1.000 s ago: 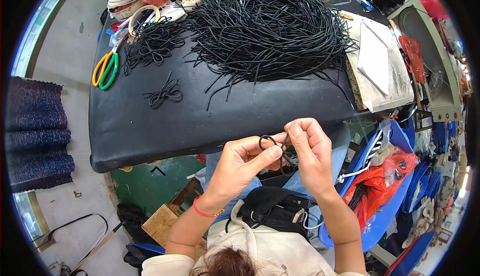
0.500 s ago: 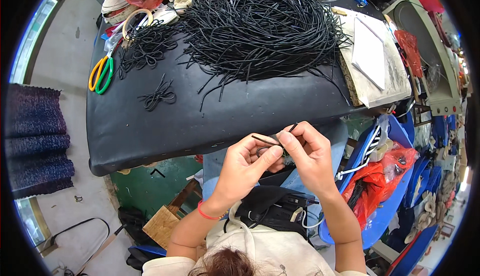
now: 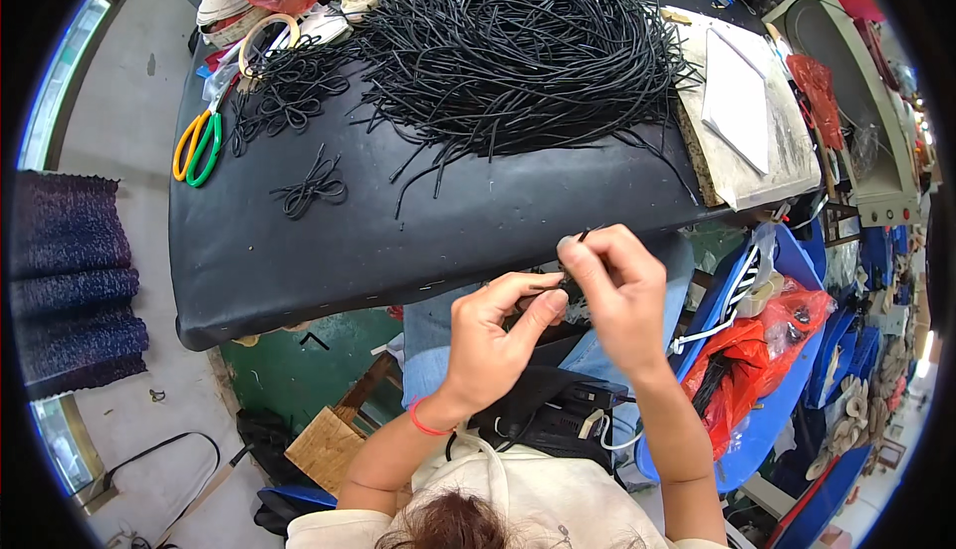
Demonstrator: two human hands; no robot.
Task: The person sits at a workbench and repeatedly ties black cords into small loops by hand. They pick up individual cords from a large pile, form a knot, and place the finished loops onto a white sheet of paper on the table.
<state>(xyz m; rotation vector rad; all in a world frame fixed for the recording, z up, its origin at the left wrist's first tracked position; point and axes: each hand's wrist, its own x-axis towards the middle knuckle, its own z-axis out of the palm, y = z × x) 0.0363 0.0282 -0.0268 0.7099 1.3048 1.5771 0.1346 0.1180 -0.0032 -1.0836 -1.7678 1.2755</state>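
My left hand (image 3: 498, 328) pinches a thin black cord (image 3: 543, 288) between thumb and fingertips, just past the table's near edge. Close beside it and a little higher, my right hand (image 3: 619, 285) is closed on another part of that cord, with a short end poking up above its thumb. The fingers hide most of the cord between the hands. On the black table (image 3: 329, 260) lies a single looped and tied cord bundle (image 3: 311, 190). Several more tied bundles (image 3: 289, 91) sit beyond it, next to a big heap of loose black cords (image 3: 518, 61).
Scissors with orange and green handles (image 3: 197, 148) lie at the table's left edge. On the right are a board (image 3: 787, 166) with white paper (image 3: 735, 101) and a blue bin (image 3: 742, 459) holding red plastic bags (image 3: 732, 365). A wooden stool (image 3: 326, 449) stands below left.
My right hand has risen slightly and its fingers have curled in more. The cord piece that stuck out over my left hand is now mostly hidden between the hands.
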